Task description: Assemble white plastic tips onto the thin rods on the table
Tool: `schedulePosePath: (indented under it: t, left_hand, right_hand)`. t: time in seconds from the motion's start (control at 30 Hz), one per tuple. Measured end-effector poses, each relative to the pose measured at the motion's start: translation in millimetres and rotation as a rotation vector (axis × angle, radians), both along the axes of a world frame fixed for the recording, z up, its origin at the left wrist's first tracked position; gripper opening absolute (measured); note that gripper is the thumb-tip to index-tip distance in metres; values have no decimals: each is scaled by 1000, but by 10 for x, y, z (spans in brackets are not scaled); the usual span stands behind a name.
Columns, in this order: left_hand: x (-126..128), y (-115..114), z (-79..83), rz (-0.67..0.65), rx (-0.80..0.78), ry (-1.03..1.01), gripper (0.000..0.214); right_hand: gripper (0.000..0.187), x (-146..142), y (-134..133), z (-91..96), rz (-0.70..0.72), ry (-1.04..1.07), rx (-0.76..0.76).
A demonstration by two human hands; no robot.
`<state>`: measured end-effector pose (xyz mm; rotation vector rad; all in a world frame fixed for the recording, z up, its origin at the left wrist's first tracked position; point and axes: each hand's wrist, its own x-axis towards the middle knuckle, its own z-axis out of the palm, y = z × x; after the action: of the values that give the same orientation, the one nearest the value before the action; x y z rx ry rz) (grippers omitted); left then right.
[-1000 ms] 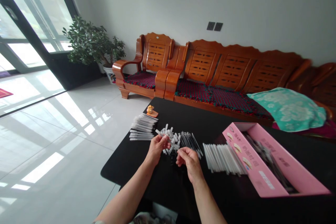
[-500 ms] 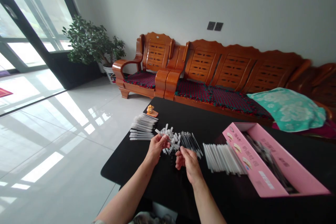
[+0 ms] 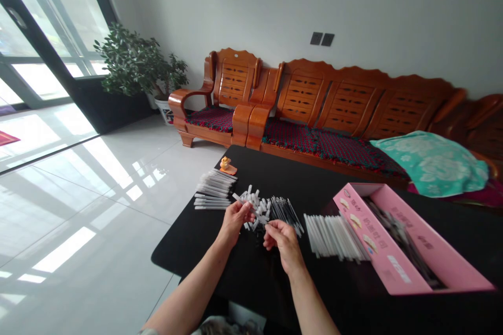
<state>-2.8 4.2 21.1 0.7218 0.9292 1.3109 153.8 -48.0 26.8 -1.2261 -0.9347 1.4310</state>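
My left hand [image 3: 236, 222] pinches a slim whitish pen [image 3: 237, 197] between thumb and fingers, one end sticking out to the upper left. At the pen's lower right end, my right hand [image 3: 282, 241] has its thumb and forefinger pressed together. Just beyond the hands lies a loose heap of short white pen caps [image 3: 253, 194]. To the heap's right is a bunch of thin dark pen refills [image 3: 283, 212]. A row of whitish pens [image 3: 214, 188] lies on the left. Further right are clear whitish pen barrels [image 3: 334, 236], side by side.
The black table [image 3: 188, 248] carries everything. A pink box [image 3: 377, 241] holding dark slender pieces stands on the right. A small orange figurine [image 3: 226, 164] sits near the far left corner. Behind the table runs a wooden sofa [image 3: 349, 99] with a turquoise cloth [image 3: 432, 165].
My right hand has turned slightly, and its thumb and forefinger have closed together at the pen's end. My left hand has stayed in place with the pen.
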Motion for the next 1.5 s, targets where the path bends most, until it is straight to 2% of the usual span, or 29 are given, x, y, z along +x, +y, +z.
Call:
schedulePosePath:
  t: [0.17, 0.27, 0.4, 0.53, 0.67, 0.73, 0.93, 1.1, 1.2, 1.27, 1.37, 1.43, 1.5]
  left_hand:
    - [3, -2, 5, 2, 6, 8, 44]
    - [-11, 5, 2, 8, -4, 12, 45]
    - [-96, 60, 17, 112, -26, -8, 45]
    - [-187, 118, 49, 172, -27, -34, 46]
    - [-190, 111, 50, 160, -34, -48, 45]
    - [-175, 94, 38, 149, -26, -47, 44]
    - [-108, 38, -19, 94, -20, -8, 44]
    - [-57, 17, -60, 50, -28, 3, 44]
    - [-171, 86, -42, 100, -11, -9, 43]
    - [-307, 161, -12, 210, -1, -27, 43]
    - [-485, 247, 34, 373, -1, -64, 42]
    - [-524, 254, 53, 397, 2, -83, 41]
    - [-489, 223, 62, 346, -1, -83, 41]
  right_hand:
    - [51, -19, 6, 4, 47, 1, -31]
    - [43, -9, 2, -11, 26, -33, 5]
    - [36, 69, 1, -64, -33, -109, 23]
    - [32, 153, 19, -173, -108, -346, 37]
    - [20, 150, 32, -251, -158, -640, 191]
    - [18, 122, 28, -249, -175, -709, 225]
    - [40, 21, -6, -103, -122, -586, 306]
    - [41, 16, -43, -19, -55, -497, 309]
    - [40, 151, -74, -52, -41, -530, 288]
    - [40, 300, -93, -114, -79, -559, 255]
    - [40, 536, -102, -244, -234, -632, 219]
    - [38, 652, -91, -325, -354, -739, 220]
    - [36, 717, -71, -383, -437, -857, 217]
